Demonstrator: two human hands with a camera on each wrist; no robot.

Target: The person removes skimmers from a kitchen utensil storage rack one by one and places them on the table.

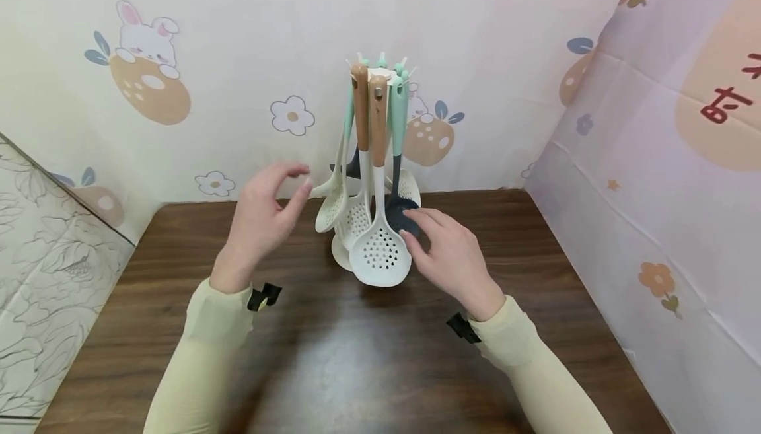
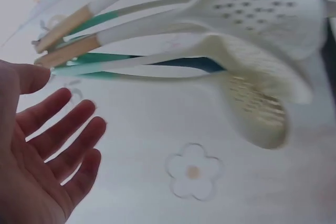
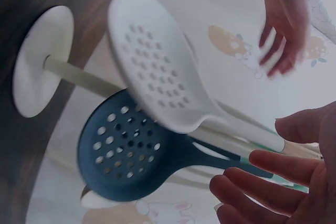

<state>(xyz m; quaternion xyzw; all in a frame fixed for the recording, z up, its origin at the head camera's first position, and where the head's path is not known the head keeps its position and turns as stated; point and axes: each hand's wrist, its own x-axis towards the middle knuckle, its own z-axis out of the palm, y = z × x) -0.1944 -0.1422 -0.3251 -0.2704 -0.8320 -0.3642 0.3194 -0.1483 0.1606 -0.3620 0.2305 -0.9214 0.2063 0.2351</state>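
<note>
While left hand and right hand stand apart, fingers relaxed, empty: one utensil stand, hung with skimmers, on brown table, between them. Lower pole: shown in right wrist view, hidden in head view.

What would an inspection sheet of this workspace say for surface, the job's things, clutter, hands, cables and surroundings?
Surface: dark wood-grain table, with a light reflection toward the front.
Job's things: utensil stand upright on the table, hung with utensils; white skimmer in front, dark skimmer right of it in the head view.
Clutter: nothing seen.
Left hand: left of the utensils, holding nothing.
Right hand: by the dark skimmer, holding nothing; whether it touches cannot be told.
Cables: nothing seen.
Surroundings: pale backdrop printed with rabbits and flowers.
</note>
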